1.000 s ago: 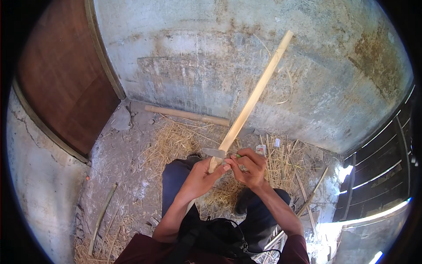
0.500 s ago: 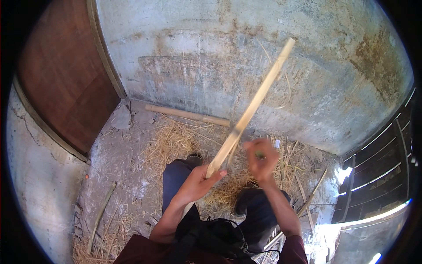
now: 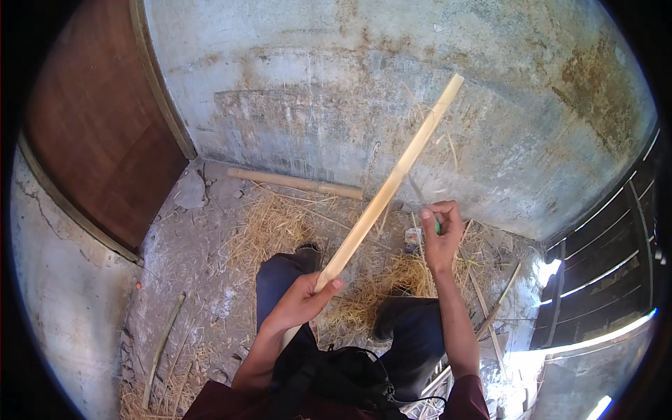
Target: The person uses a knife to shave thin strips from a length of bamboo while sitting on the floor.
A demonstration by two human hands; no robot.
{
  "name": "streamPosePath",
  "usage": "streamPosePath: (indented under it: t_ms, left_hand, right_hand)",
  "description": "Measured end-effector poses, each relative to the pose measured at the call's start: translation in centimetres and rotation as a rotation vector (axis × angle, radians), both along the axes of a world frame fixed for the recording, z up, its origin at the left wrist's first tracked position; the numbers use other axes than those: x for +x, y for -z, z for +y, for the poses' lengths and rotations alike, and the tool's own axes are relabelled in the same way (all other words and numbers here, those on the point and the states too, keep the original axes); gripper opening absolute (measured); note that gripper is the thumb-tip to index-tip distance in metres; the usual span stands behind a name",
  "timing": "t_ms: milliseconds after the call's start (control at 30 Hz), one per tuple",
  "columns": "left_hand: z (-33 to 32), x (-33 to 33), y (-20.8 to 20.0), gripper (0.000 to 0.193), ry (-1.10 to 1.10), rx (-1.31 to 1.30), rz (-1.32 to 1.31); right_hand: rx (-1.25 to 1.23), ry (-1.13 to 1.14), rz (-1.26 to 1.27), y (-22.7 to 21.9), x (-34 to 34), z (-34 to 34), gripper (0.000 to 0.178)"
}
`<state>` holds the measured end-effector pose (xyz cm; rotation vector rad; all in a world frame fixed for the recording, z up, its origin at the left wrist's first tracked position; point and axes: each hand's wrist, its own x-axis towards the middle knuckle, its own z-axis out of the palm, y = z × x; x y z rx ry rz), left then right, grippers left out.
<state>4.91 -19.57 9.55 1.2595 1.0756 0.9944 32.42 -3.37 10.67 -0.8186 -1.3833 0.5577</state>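
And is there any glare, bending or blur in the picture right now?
Head view: glare burns white along the lower edge of the dark slatted panel; head view: the fisheye bends the door frame; head view: the blade at the right hand looks faint.

Moderate, diffuse daylight is recorded across the stained plaster wall [image 3: 315, 91], while harsh light is admitted through the gaps of the dark slatted panel [image 3: 595, 283] at right, and the floor [image 3: 514, 369] near it is burnt partly to white. The brown door [image 3: 84, 140] and dark trousers [image 3: 413, 339] are rendered dimly. The door frame [image 3: 159, 84] is bowed by fisheye distortion, black vignetting is noted at the corners, and the knife blade [image 3: 415, 187] is softened by blur.
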Motion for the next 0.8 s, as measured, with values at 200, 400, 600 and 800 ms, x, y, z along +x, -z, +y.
streamPosePath:
  t_ms: [200, 400, 600, 800]
  left_hand:
    - [0.0, -0.1, 0.3, 0.042, 0.012, -0.141, -0.105]
    - [0.1, 1.0, -0.5, 0.045, -0.045, -0.177, -0.022]
    - [0.2, 1.2, 0.0, 0.043, -0.029, -0.053, 0.155]
    - [0.6, 1.7, -1.7, 0.035, -0.037, 0.118, 0.405]
  right_hand:
    - [-0.284, -0.245, -0.113, -0.7, -1.4, -1.5, 0.024]
    - [-0.549, -0.58, -0.013, -0.6, -2.9, -2.2, 0.037]
    - [-0.481, -0.462, 0.003, 0.3, -3.1, -1.8, 0.035]
    - [-0.595, -0.456, 0.074, -0.4, -3.0, -2.3, 0.038]
